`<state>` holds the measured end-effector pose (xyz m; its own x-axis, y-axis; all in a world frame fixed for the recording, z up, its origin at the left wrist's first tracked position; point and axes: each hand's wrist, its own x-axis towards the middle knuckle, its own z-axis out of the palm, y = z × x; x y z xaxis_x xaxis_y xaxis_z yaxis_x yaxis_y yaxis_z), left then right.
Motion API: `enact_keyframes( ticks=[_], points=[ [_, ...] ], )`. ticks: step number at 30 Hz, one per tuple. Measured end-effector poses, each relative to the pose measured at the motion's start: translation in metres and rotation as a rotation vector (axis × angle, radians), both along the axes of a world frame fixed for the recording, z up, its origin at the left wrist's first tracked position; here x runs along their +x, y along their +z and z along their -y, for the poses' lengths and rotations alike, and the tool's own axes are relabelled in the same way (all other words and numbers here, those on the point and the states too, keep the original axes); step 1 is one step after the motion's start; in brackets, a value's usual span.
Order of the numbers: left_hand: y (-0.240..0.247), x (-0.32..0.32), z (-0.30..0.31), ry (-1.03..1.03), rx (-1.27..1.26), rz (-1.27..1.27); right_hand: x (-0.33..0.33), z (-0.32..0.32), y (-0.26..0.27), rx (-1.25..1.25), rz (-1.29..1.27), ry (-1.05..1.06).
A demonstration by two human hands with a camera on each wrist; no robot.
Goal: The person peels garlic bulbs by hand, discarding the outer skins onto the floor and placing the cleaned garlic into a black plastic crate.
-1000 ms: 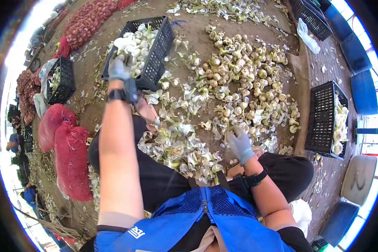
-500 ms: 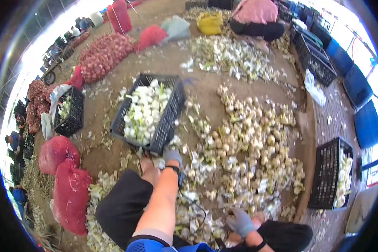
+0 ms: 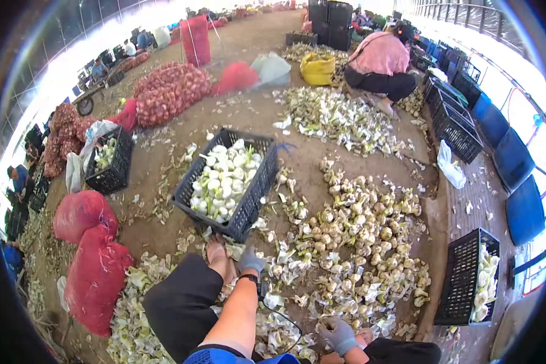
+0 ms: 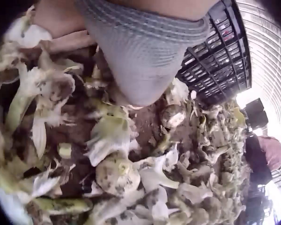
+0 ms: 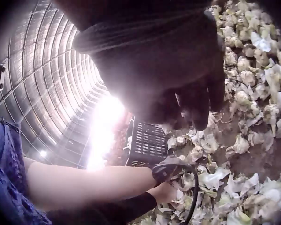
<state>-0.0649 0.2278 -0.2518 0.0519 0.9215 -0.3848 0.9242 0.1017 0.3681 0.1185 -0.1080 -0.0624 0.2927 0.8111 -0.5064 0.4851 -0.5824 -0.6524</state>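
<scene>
We list: two red mesh sacks (image 3: 91,261) lying at near left; a small black crate (image 3: 122,164) of bulbs beside a white bag (image 3: 76,171); a heap of red net bags (image 3: 167,91) beyond; a yellow sack (image 3: 318,68) near a crouching person in pink (image 3: 379,57); a side crate (image 3: 458,267) of white bulbs at right; blue chairs (image 3: 522,209) along the right edge.

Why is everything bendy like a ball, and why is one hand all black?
Head view: a fisheye lens curves the ground and leaves a black ring, and the left edge is washed out white. Right wrist view: the right hand is a dark shape because bright roof glare shines behind it. Left wrist view: the gloved left hand sits very close, so it looks a bit blurry.
</scene>
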Motion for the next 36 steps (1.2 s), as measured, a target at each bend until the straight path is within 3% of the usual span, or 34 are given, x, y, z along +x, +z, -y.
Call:
enact_keyframes(
  ticks=[2, 4, 6, 7, 8, 10, 12, 13, 14, 16, 17, 19, 22, 24, 26, 27, 28, 29, 30, 31, 32, 33, 34, 36],
  points=[
    [0.013, 0.014, 0.014, 0.133, 0.094, 0.181, 0.002, 0.010, -0.023, 0.106, -0.002, 0.009],
    [0.035, 0.031, 0.025, 0.200, 0.004, 0.565, 0.007, 0.007, -0.023, 0.135, 0.115, 0.046],
    [0.051, 0.057, 0.037, 0.159, -0.101, 0.815, 0.008, -0.017, 0.012, -0.192, 0.131, 0.175],
    [0.086, 0.071, 0.050, 0.090, -0.219, 1.035, 0.003, -0.023, 0.034, -0.198, 0.142, 0.114],
    [0.084, 0.080, 0.050, -0.164, -0.236, 1.016, 0.005, -0.023, 0.025, -0.192, 0.151, 0.115],
    [0.141, 0.090, 0.069, -0.684, 0.058, 0.985, 0.014, -0.022, -0.007, 0.066, 0.242, 0.144],
    [0.212, 0.093, 0.091, -0.926, 0.109, 0.772, 0.002, -0.024, 0.034, 0.323, 0.136, -0.105],
    [0.204, 0.106, 0.090, -1.028, -0.009, 0.538, 0.007, -0.032, 0.007, 0.353, -0.539, -0.407],
    [0.244, 0.095, 0.111, -1.092, 0.113, 0.494, -0.006, -0.037, 0.070, 0.239, -0.953, -0.622],
    [0.298, 0.085, 0.137, -1.117, -0.078, 0.352, -0.003, -0.033, 0.087, 0.343, -1.312, -0.503],
    [0.306, 0.081, 0.150, -1.112, -0.083, 0.363, 0.002, -0.025, 0.077, 0.334, -1.304, -0.505],
    [0.321, 0.075, 0.164, -1.164, 0.129, 0.325, 0.011, -0.025, 0.058, 0.360, -1.458, -0.454],
    [0.351, 0.057, 0.178, -1.148, 0.196, 0.217, -0.006, -0.025, 0.094, 0.363, -1.235, -0.550],
    [0.360, 0.049, 0.183, -1.171, 0.220, 0.211, -0.005, -0.021, 0.087, 0.391, -1.314, -0.529],
    [0.335, 0.046, 0.188, -1.006, 0.291, 0.465, 0.006, -0.021, 0.055, 0.483, -1.426, -0.591],
    [0.321, 0.044, 0.192, -0.805, 0.219, 0.726, 0.002, -0.019, 0.064, 0.482, -1.425, -0.586],
    [0.282, 0.054, 0.188, -0.804, 0.221, 0.725, -0.004, -0.018, 0.083, 0.650, -1.149, -0.588],
    [0.229, 0.071, 0.176, -0.596, -0.016, 1.067, -0.009, -0.017, 0.093, 0.802, -0.865, -0.581],
    [0.202, 0.080, 0.171, -0.359, -0.264, 1.385, -0.010, -0.018, 0.091, 0.803, -0.866, -0.582],
    [0.241, 0.071, 0.189, -0.254, -0.408, 1.518, -0.010, -0.020, 0.087, 0.924, -0.609, -0.477],
    [0.249, 0.068, 0.195, -0.253, -0.409, 1.518, -0.011, -0.021, 0.085, 1.029, -0.347, -0.366],
    [0.254, 0.067, 0.197, -0.182, -0.521, 1.550, -0.019, -0.017, 0.104, 0.962, -0.124, -0.332],
    [0.263, 0.065, 0.200, -0.110, -0.633, 1.578, -0.017, -0.017, 0.103, 0.962, -0.123, -0.331],
    [0.267, 0.066, 0.208, -0.070, -0.608, 1.566, -0.014, -0.016, 0.097, 1.082, 0.518, -0.115]
  ],
)
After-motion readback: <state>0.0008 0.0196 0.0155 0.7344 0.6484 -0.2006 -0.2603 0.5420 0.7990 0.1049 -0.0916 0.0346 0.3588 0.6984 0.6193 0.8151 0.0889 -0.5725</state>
